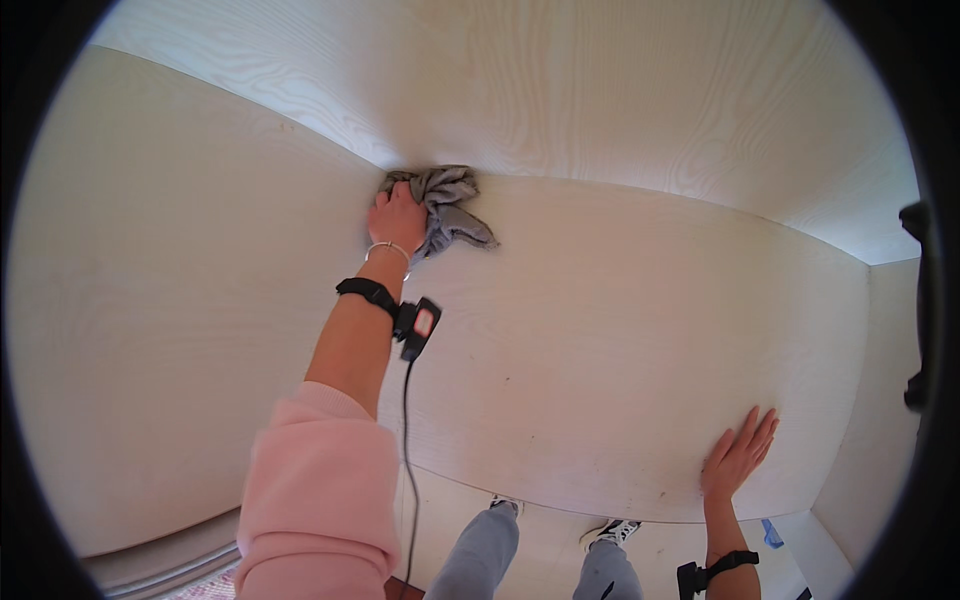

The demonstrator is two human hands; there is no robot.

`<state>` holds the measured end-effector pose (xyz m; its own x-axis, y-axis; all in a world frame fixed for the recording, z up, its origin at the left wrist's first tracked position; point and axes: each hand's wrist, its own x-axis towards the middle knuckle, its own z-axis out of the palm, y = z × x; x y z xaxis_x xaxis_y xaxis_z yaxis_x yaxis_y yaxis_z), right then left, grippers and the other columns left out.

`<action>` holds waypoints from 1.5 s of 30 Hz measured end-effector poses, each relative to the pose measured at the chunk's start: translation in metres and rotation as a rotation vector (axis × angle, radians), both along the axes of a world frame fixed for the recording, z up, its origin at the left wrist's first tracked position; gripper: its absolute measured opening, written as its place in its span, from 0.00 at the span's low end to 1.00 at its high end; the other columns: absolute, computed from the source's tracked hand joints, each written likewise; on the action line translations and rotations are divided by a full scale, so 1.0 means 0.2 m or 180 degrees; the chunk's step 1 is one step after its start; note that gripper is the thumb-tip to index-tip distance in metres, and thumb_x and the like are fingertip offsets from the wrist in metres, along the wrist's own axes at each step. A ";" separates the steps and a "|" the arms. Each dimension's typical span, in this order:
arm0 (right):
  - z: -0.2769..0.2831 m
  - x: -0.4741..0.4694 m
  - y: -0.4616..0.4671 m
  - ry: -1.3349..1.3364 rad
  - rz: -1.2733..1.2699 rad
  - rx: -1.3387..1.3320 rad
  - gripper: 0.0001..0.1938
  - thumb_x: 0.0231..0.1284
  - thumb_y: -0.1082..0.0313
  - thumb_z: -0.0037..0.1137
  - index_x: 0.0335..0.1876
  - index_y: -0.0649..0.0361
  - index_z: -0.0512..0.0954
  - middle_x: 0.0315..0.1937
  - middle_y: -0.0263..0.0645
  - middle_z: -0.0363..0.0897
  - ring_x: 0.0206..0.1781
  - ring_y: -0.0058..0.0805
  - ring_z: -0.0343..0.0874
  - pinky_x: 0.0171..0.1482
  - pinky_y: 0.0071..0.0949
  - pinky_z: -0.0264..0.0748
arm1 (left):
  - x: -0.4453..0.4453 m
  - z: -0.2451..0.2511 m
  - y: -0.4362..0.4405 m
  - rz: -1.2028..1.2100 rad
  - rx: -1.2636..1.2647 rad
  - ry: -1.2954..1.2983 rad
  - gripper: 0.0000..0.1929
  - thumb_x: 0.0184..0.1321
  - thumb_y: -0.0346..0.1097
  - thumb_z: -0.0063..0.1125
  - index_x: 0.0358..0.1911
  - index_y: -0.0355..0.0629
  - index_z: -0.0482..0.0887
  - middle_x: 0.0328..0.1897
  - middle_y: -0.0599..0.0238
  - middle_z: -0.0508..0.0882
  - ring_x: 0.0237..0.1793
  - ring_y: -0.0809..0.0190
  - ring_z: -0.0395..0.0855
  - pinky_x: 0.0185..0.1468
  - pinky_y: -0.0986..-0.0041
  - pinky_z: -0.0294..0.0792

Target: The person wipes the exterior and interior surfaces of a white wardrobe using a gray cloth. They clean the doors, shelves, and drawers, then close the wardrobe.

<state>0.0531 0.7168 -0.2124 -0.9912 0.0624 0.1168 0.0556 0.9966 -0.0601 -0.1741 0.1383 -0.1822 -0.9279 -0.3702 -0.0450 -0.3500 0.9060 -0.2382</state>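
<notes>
My left hand [397,217] presses on a crumpled grey cloth [454,217], its fingers partly sunk in the folds. The cloth lies at the far left corner of a pale wood-grain panel [600,322], where it meets the left side panel [165,300] and the back panel [570,90]. Part of the cloth is hidden beneath my hand. Over on the right, my right hand [739,454] rests with fingers apart on the same panel, near its front edge, holding nothing.
A black strap with a small device [420,326] sits on my left forearm, its cable [407,450] hanging down. Another strapped device [694,579] is on my right forearm. Small dark specks [508,379] dot the panel. My shoes [611,532] stand beyond its front edge. A blue scrap [772,533] lies at lower right.
</notes>
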 end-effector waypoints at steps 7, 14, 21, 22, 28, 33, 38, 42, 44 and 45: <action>0.03 0.01 0.00 -0.0077 -0.0088 -0.0076 0.28 0.74 0.57 0.33 0.76 0.59 0.56 0.78 0.51 0.45 0.80 0.50 0.42 0.76 0.50 0.39 | 0.06 0.21 0.35 -0.0368 0.0800 0.0342 0.27 0.61 0.51 0.55 0.59 0.42 0.74 0.51 0.52 0.81 0.59 0.48 0.73 0.56 0.58 0.70; 0.04 0.00 -0.01 -0.0277 -0.0137 0.0059 0.28 0.74 0.56 0.32 0.75 0.61 0.55 0.78 0.51 0.42 0.80 0.50 0.40 0.76 0.50 0.39 | 0.20 0.19 0.14 -0.1413 0.1309 0.1478 0.27 0.61 0.44 0.61 0.61 0.42 0.71 0.67 0.48 0.72 0.61 0.47 0.72 0.59 0.60 0.70; 0.06 0.00 -0.02 -0.0228 -0.0089 0.0050 0.29 0.75 0.56 0.31 0.76 0.62 0.54 0.78 0.50 0.43 0.80 0.50 0.41 0.76 0.49 0.39 | 0.30 0.33 0.17 0.0477 0.3912 0.2464 0.20 0.66 0.36 0.59 0.59 0.36 0.75 0.61 0.58 0.78 0.52 0.63 0.77 0.56 0.70 0.70; 0.06 0.00 -0.02 -0.0164 -0.0040 0.0055 0.29 0.75 0.56 0.31 0.76 0.61 0.54 0.78 0.50 0.43 0.80 0.50 0.41 0.76 0.49 0.39 | 0.30 0.39 0.21 0.1058 0.4968 0.2681 0.19 0.67 0.34 0.59 0.59 0.36 0.75 0.59 0.61 0.80 0.49 0.66 0.78 0.54 0.73 0.71; 0.04 0.01 0.00 -0.0059 0.0094 0.0082 0.28 0.75 0.56 0.32 0.75 0.62 0.55 0.78 0.52 0.44 0.80 0.51 0.43 0.76 0.50 0.41 | 0.41 0.75 0.59 0.0896 0.7566 0.2340 0.15 0.69 0.30 0.54 0.58 0.44 0.77 0.46 0.77 0.81 0.39 0.73 0.73 0.44 0.82 0.69; 0.01 0.02 0.01 -0.0094 -0.0022 0.0156 0.28 0.76 0.54 0.31 0.76 0.58 0.55 0.78 0.49 0.45 0.80 0.49 0.43 0.76 0.49 0.42 | 0.50 0.93 0.76 0.0215 0.8147 0.2194 0.12 0.70 0.33 0.54 0.55 0.47 0.79 0.44 0.81 0.80 0.40 0.74 0.71 0.44 0.82 0.68; 0.01 0.03 0.01 0.0022 0.0054 0.0068 0.28 0.77 0.53 0.30 0.77 0.56 0.54 0.78 0.47 0.45 0.80 0.47 0.43 0.76 0.47 0.42 | 0.51 0.98 0.78 0.0244 0.8444 0.2244 0.18 0.72 0.30 0.49 0.64 0.39 0.68 0.50 0.80 0.82 0.41 0.69 0.67 0.43 0.82 0.67; 0.00 0.03 0.01 0.0026 -0.0015 0.0102 0.28 0.77 0.53 0.30 0.77 0.55 0.54 0.78 0.47 0.45 0.80 0.47 0.43 0.76 0.47 0.41 | 0.54 0.99 0.78 0.0328 0.8294 0.2271 0.25 0.72 0.30 0.50 0.69 0.36 0.60 0.52 0.78 0.83 0.43 0.69 0.69 0.42 0.81 0.67; 0.00 0.04 0.01 0.0027 -0.0005 0.0080 0.28 0.77 0.53 0.30 0.77 0.55 0.54 0.78 0.47 0.45 0.80 0.47 0.43 0.76 0.46 0.41 | 0.56 1.00 0.78 0.0124 0.8258 0.2191 0.28 0.72 0.30 0.50 0.71 0.35 0.55 0.52 0.77 0.84 0.44 0.69 0.69 0.42 0.82 0.67; 0.00 0.04 0.01 0.0041 0.0009 0.0070 0.28 0.77 0.53 0.30 0.77 0.54 0.54 0.78 0.47 0.45 0.80 0.47 0.43 0.76 0.46 0.41 | 0.57 1.01 0.78 0.0277 0.8290 0.2198 0.28 0.72 0.30 0.50 0.71 0.34 0.55 0.52 0.78 0.83 0.43 0.69 0.69 0.42 0.82 0.67</action>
